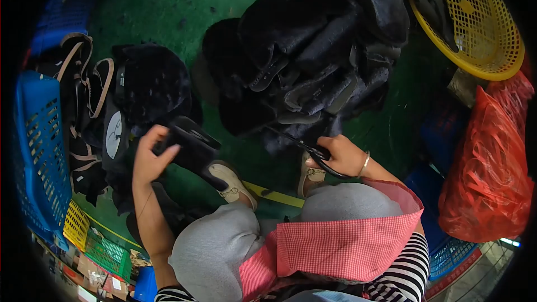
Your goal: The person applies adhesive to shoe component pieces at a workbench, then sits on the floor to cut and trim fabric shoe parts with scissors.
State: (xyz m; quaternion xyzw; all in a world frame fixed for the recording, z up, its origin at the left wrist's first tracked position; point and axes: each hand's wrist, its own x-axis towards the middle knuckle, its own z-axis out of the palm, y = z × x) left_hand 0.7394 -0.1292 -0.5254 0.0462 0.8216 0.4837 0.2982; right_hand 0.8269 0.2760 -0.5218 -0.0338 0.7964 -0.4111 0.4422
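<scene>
My left hand (150,159) is closed on the edge of a black piece of plush fabric (193,140), which hangs down above my left shoe (226,182). In my right hand (344,154) is a pair of black-handled scissors (319,159), its blades pointing up and left toward a big heap of black plush pieces (302,39). A smaller stack of black pieces (151,81) lies just beyond my left hand. Beside that stack is a white oval label (113,135) with a handwritten mark.
At left stands a blue perforated basket (42,151), beside dark pieces with tan straps (100,86). A yellow round basket (475,17) sits at upper right, above a red plastic bag (492,162). A yellow line (274,194) crosses the green floor (162,0).
</scene>
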